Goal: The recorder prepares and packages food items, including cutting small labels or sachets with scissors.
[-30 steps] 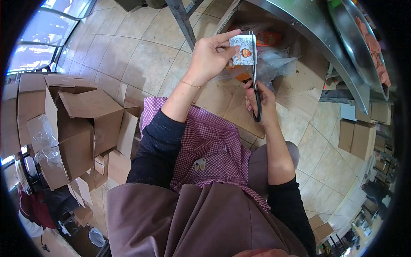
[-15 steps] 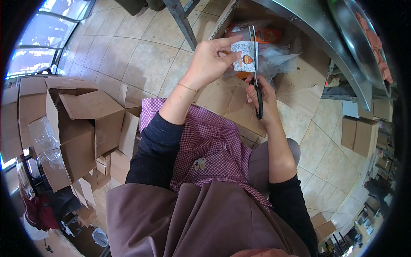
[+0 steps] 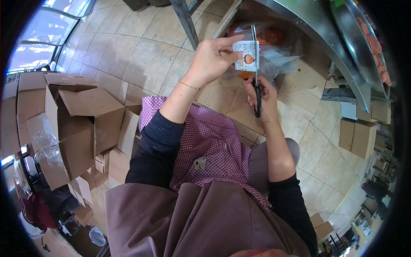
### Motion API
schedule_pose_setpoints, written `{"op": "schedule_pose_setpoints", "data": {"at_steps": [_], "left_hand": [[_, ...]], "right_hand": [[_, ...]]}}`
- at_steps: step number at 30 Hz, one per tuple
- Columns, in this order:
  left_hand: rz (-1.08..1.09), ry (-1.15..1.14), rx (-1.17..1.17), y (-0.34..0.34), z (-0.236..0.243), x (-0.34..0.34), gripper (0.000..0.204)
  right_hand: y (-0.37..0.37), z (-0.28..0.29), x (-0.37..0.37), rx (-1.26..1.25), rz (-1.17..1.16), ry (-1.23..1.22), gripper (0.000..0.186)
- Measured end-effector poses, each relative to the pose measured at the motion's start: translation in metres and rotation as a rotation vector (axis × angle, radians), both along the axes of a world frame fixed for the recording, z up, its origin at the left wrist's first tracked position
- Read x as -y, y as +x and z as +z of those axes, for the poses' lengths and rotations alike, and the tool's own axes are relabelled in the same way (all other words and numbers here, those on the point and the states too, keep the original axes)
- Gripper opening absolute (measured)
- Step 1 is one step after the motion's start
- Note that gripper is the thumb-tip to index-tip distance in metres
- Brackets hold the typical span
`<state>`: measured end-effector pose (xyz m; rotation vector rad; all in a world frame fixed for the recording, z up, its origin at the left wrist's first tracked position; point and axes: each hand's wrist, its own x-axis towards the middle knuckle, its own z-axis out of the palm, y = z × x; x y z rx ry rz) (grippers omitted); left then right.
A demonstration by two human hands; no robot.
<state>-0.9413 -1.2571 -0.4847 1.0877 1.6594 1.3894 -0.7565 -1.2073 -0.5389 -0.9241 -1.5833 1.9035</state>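
My left hand (image 3: 212, 61) pinches a small white card (image 3: 249, 49) by its left side, between thumb and fingers. Dark line patterns and an orange cartoon figure are printed on the card. In my right hand (image 3: 267, 102) is a pair of scissors (image 3: 257, 97) with black handles, its blades pointing away from me. The blades look closed together and lie along the card's right edge, with a thin strip of white showing to their right. My right fingers are wrapped around the handles, partly hidden behind them.
Below my hands stands an open cardboard box (image 3: 308, 75) holding clear plastic bags (image 3: 278, 62) and orange packets (image 3: 269, 37). A metal table (image 3: 299, 19) with a steel bowl (image 3: 355, 43) overhangs at right. Empty cardboard boxes (image 3: 109, 128) are piled at left on the tiled floor (image 3: 147, 55).
The scissor blades have come together along the card's right edge; they stood slightly apart before. Both hands have barely moved.
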Motion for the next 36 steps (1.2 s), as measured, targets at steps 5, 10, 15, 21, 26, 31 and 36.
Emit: {"op": "schedule_pose_setpoints", "data": {"at_steps": [5,10,15,21,26,31,36], "left_hand": [[-0.061,-0.03,0.059,0.008,-0.006,-0.003,0.043],[-0.102,-0.041,0.131,0.006,-0.017,-0.01,0.044],[-0.09,-0.099,0.145,0.002,-0.022,-0.018,0.044],[-0.088,-0.12,0.05,-0.002,-0.025,-0.016,0.045],[-0.296,-0.093,-0.165,-0.002,-0.021,-0.009,0.05],[-0.461,-0.035,-0.379,0.005,-0.025,-0.007,0.068],[-0.474,-0.109,-0.522,0.013,-0.021,-0.007,0.069]], "right_hand": [[0.001,-0.003,-0.007,0.001,-0.005,-0.052,0.036],[-0.002,-0.004,-0.013,0.02,-0.047,-0.073,0.037],[-0.009,0.001,-0.011,0.114,-0.091,-0.184,0.035],[-0.005,0.007,-0.019,0.112,-0.131,-0.118,0.025],[0.007,0.003,-0.034,-0.104,-0.247,0.02,0.031],[0.009,0.005,-0.032,-0.059,-0.087,0.032,0.035],[0.012,-0.005,-0.036,-0.045,-0.081,0.114,0.036]]}}
